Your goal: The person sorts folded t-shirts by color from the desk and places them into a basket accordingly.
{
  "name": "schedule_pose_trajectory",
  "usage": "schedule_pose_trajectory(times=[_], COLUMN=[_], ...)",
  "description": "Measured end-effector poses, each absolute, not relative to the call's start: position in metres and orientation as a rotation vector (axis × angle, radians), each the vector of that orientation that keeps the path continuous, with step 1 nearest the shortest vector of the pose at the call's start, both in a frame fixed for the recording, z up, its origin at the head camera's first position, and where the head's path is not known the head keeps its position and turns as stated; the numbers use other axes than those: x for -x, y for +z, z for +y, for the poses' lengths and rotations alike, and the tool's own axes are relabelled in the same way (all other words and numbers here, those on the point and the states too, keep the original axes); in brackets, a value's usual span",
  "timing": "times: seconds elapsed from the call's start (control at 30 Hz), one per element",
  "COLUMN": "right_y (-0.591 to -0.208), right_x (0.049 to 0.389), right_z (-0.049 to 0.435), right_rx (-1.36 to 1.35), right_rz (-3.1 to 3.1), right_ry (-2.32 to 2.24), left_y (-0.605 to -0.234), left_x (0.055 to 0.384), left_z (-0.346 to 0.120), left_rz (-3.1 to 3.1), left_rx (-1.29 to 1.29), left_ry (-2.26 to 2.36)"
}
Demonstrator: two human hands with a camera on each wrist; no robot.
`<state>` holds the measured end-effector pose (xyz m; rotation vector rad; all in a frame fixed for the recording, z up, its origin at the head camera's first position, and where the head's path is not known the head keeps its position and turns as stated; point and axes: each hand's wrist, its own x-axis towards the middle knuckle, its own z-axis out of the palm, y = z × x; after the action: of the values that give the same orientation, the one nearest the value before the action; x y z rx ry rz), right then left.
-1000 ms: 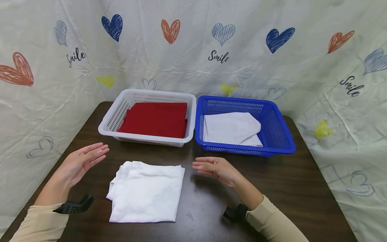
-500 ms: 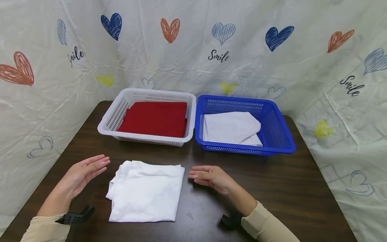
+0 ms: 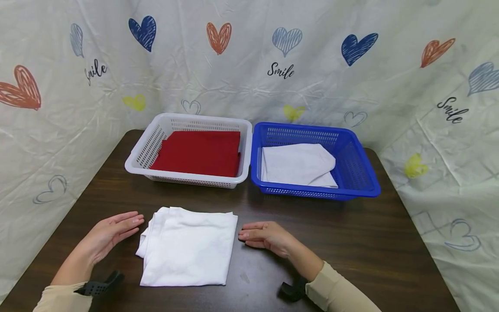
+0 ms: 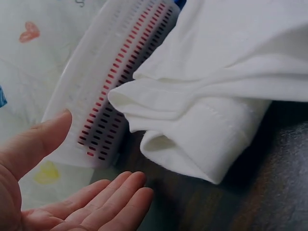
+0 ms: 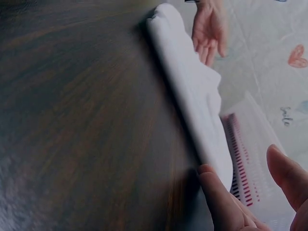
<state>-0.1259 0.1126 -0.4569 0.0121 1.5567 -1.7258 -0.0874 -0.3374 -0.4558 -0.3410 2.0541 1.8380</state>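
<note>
Both hands flank a folded white cloth on the dark table, gripping nothing. The left hand lies with fingers straight and relaxed, palm turned inward, its fingertips just beside the cloth's rumpled left edge. The right hand rests with fingers extended together, tips just beside the cloth's right edge. Beyond the hands stand a white basket holding a red cloth and, touching it on the right, a blue basket holding another white cloth.
</note>
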Motion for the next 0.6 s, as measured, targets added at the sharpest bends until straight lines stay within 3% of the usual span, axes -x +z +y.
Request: schedule_pose_trajectory(times=[0.6], right_y=[-0.458], right_x=[0.124], right_z=[0.099], right_rx=[-0.087], right_rz=[1.522], right_ry=[-1.736], left_y=[-0.462], left_x=[0.08], left_z=[-0.328], left_rz=[1.981], left_rx=[0.34], left_ry=[1.855])
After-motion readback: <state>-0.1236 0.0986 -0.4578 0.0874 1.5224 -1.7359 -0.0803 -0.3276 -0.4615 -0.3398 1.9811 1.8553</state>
